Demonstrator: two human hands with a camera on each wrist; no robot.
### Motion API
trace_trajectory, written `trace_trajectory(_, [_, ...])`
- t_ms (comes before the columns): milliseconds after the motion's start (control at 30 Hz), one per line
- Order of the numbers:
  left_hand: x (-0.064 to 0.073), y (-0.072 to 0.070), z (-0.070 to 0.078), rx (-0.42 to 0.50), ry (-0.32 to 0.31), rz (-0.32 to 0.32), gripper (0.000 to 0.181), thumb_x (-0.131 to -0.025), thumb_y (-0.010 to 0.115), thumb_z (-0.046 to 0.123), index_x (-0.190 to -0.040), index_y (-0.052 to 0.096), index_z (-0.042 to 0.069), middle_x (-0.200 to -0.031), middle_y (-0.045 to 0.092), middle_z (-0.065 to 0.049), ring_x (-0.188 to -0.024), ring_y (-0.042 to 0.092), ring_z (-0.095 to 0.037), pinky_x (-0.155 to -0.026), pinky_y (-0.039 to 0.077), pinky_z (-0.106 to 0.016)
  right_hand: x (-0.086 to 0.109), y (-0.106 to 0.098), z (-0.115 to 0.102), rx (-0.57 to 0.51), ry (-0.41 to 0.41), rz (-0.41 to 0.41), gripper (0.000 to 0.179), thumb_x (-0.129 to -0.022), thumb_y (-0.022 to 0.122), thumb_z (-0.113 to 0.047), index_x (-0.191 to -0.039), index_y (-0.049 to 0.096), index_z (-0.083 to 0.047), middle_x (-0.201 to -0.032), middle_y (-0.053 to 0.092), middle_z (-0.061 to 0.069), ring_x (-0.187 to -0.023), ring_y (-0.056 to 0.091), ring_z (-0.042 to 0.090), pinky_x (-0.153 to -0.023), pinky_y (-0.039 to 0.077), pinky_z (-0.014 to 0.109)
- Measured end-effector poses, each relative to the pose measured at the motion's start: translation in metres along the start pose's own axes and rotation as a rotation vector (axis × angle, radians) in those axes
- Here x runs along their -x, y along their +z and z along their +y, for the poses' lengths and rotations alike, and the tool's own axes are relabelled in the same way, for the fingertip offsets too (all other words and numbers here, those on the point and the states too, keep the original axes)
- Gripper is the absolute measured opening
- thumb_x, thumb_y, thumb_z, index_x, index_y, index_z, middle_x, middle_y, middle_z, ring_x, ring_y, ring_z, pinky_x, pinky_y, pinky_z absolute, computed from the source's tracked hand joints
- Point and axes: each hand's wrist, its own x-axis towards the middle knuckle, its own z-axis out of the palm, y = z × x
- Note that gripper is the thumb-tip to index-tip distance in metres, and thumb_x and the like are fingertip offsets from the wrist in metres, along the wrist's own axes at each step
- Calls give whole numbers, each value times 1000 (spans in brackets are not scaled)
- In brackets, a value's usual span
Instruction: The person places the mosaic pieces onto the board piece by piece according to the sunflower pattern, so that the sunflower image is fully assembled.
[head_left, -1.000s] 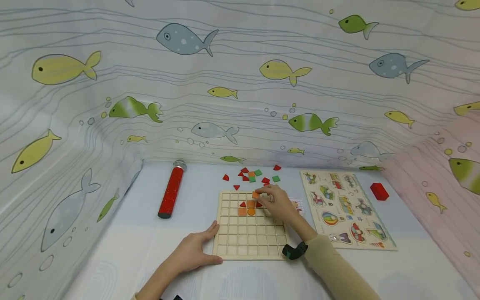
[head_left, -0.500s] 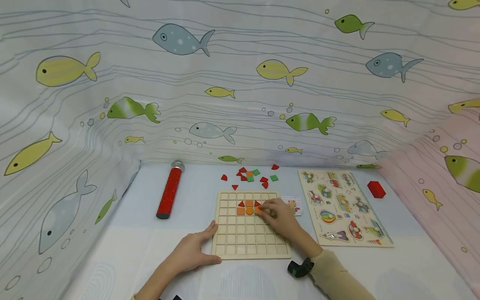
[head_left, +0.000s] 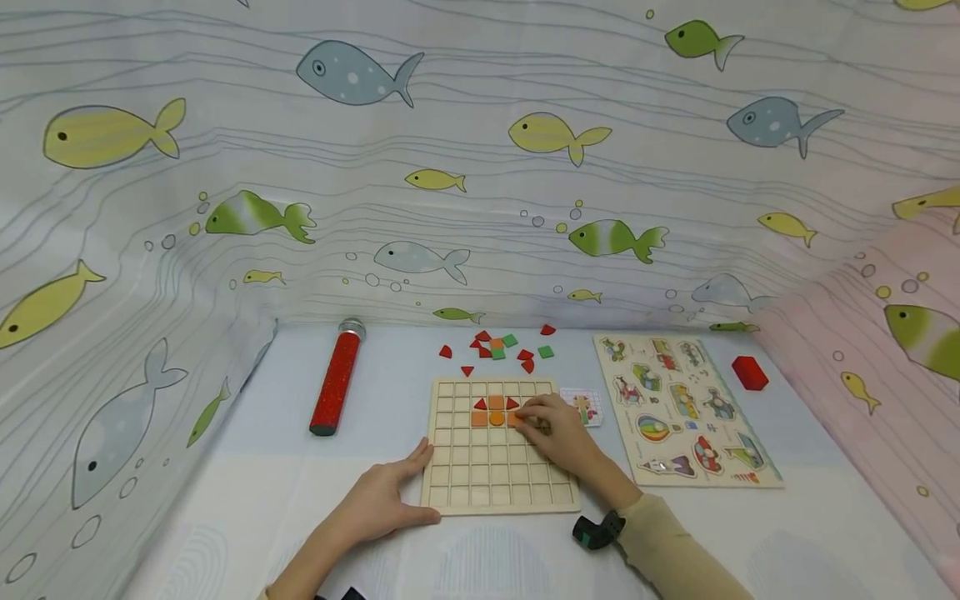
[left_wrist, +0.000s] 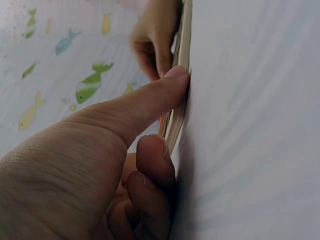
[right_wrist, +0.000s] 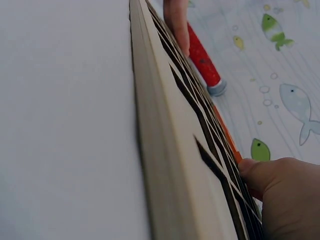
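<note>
A wooden grid board [head_left: 501,477] lies flat on the table. My left hand [head_left: 378,500] rests against its lower left edge, with the thumb [left_wrist: 165,90] straight along the board's side. In the grid are two red triangles [head_left: 481,405], an orange square [head_left: 497,402] between them, another orange square [head_left: 479,419] below left and an orange circle [head_left: 497,418]. My right hand [head_left: 561,433] pinches an orange square tile [head_left: 513,419] at the cell right of the circle. In the right wrist view, the thumb [right_wrist: 250,169] meets the tile's orange edge.
Loose red and green pieces [head_left: 498,353] lie behind the board. A small pattern card [head_left: 588,407] sits partly behind my right hand. At the right are a picture puzzle board [head_left: 675,408] and a red block [head_left: 750,373]; a red microphone [head_left: 337,379] lies left. Fish-print cloth [head_left: 480,208] surrounds the table.
My right hand has brought the orange square from the board's top edge down to the cell beside the orange circle. The left hand has stayed at the board's edge.
</note>
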Motion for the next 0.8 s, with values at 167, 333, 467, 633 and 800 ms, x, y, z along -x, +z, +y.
trace_trajectory(167, [0, 0, 0, -7, 8, 9, 103, -74, 96, 44, -158, 50, 6, -166, 44, -4, -146, 52, -36, -116, 44, -59, -1, -2, 0, -10, 10, -8, 22, -90, 86, -9, -112, 82, -8, -115, 74, 8, -93, 62, 16, -71, 56, 26])
trace_trajectory(333, [-1, -1, 0, -14, 7, 9, 103, -74, 96, 46, -158, 50, 7, -166, 44, -4, -145, 52, -38, -116, 44, -60, -2, -2, 0, -19, 33, -30, 21, -92, 84, -10, -113, 82, -9, -116, 73, 7, -97, 65, 18, -73, 58, 28])
trace_trajectory(467, [-1, -2, 0, -9, 4, 2, 103, -74, 96, 45, -158, 50, 7, -166, 44, -4, -146, 51, -38, -116, 44, -60, -2, -1, 1, -28, 47, -41, 19, -94, 82, -11, -113, 82, -9, -117, 72, 7, -99, 66, 19, -75, 60, 30])
trace_trajectory(633, [1, -2, 1, -9, 7, -2, 103, -74, 96, 45, -158, 49, 7, -167, 44, -5, -146, 51, -38, -116, 44, -60, -2, 0, 3, -33, 38, -32, 18, -94, 82, -11, -112, 83, -9, -116, 73, 7, -99, 67, 19, -75, 60, 30])
trace_trajectory(800, [2, -2, 1, -10, 9, -1, 103, -74, 96, 44, -158, 49, 6, -166, 44, -5, -146, 52, -37, -116, 44, -59, -2, 1, 3, -38, 27, -8, 17, -92, 84, -9, -109, 83, -9, -114, 74, 6, -96, 67, 18, -72, 59, 28])
